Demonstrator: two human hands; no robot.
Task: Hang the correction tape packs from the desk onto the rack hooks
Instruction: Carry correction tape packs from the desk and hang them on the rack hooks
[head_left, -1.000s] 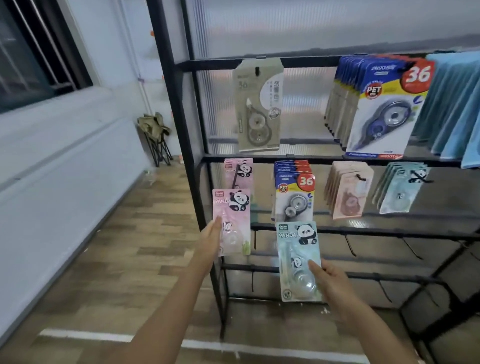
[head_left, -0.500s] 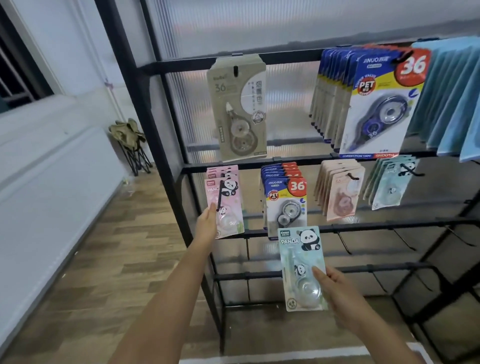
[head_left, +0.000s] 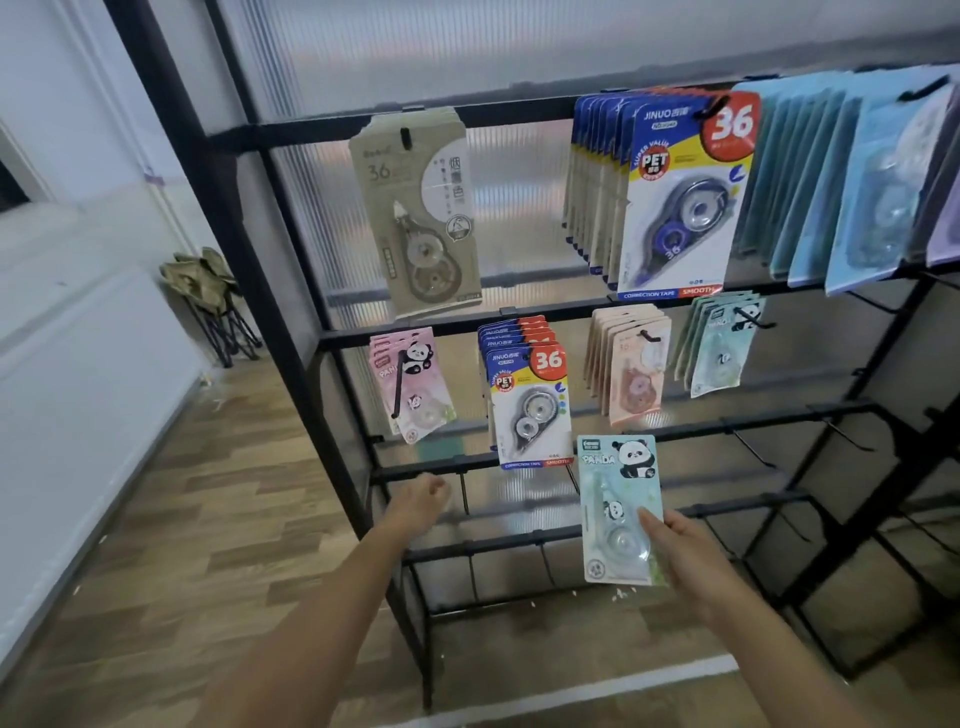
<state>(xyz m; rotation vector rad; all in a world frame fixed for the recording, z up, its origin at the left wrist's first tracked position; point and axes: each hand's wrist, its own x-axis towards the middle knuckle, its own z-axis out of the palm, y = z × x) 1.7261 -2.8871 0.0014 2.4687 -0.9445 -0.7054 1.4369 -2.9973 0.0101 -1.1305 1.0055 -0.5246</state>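
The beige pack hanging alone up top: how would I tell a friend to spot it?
Start at the black rack and look along its top bar to the leftmost hook. One beige pack hangs there by itself, marked 36, with a clear tape dispenser inside. The blue and yellow packs to its right hang in a thick stack; this one is single and plain.

Black rack (head_left: 291, 332), hung tape packs (head_left: 530, 400)
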